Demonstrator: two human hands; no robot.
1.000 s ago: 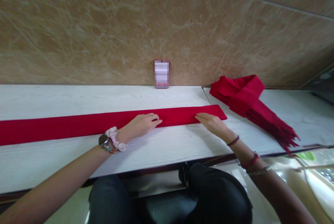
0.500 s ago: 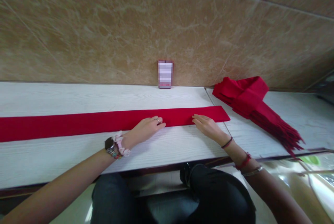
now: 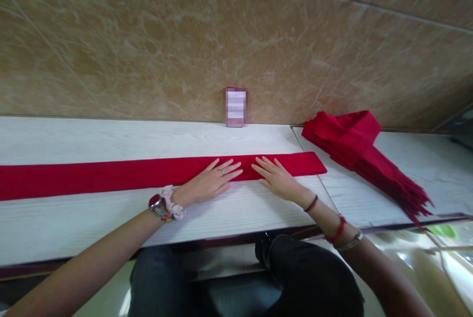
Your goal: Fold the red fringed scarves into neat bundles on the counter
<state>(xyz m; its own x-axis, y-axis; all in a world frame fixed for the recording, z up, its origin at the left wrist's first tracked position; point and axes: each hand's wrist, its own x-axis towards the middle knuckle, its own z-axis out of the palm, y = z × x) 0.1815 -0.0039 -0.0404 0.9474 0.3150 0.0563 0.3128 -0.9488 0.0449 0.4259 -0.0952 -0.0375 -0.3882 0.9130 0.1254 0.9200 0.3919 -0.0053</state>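
A long red scarf [image 3: 111, 175] lies flat in a narrow band across the white table [image 3: 92, 223], running off the left edge of view and ending at the right near the table seam. My left hand [image 3: 212, 181] rests on it with fingers spread flat. My right hand [image 3: 275, 176] lies flat beside it, fingers stretched out on the same band. The two hands are close together, fingertips a little apart. Neither hand holds anything.
A pile of folded red scarves with fringes [image 3: 360, 152] sits at the right on the adjoining table. A small blurred card [image 3: 235, 107] leans against the brown marble wall [image 3: 221, 36]. My dark-trousered knees [image 3: 295, 277] are under the table's front edge.
My right hand has slid left along the scarf toward my left hand. Both hands have flattened and spread their fingers on the cloth.
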